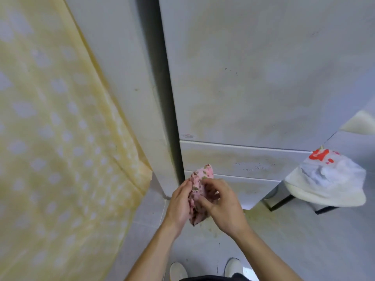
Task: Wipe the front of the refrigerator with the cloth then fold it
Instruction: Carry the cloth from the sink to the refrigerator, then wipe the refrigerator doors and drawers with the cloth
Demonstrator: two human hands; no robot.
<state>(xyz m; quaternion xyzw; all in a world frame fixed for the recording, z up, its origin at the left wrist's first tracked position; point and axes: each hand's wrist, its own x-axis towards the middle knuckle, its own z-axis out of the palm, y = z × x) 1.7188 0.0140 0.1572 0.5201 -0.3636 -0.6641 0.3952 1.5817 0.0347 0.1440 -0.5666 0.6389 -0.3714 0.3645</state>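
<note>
The cloth (199, 180), pink with a small flower print, sits bunched between both hands in front of the person's body, low against the bottom of the refrigerator (263, 78). It is off the door and touches no surface other than the hands. The left hand (178, 201) cups it from the side, and the fingers (187, 186) are curled against its outer edge so the bundle cannot fall open. The right hand (222, 203) closes on it from the other side. Its thumb and fingers pinch a layer near the middle, apparently to draw one part over another. One rounded end of the cloth stands up above the fingertips, and a corner hangs below the palms.

Holding it this way suits folding rather than wiping, because with two hands on so small a piece none of it is free to press against the door. Judging by that, the wiping part is probably over and the fold is under way. The bundle looks loose and uneven, not yet a flat packet.

Beyond the fingers the refrigerator front shows yellowish marks and dark specks, so I cannot judge how clean it is. To the left of the fingers hangs a yellow spotted curtain (50, 138). To their right, well apart, a white bag (324, 179) with red print rests on a low stand. Below the wrists are the tiled floor (294, 240) and the tips of two pale shoes (178, 270).
</note>
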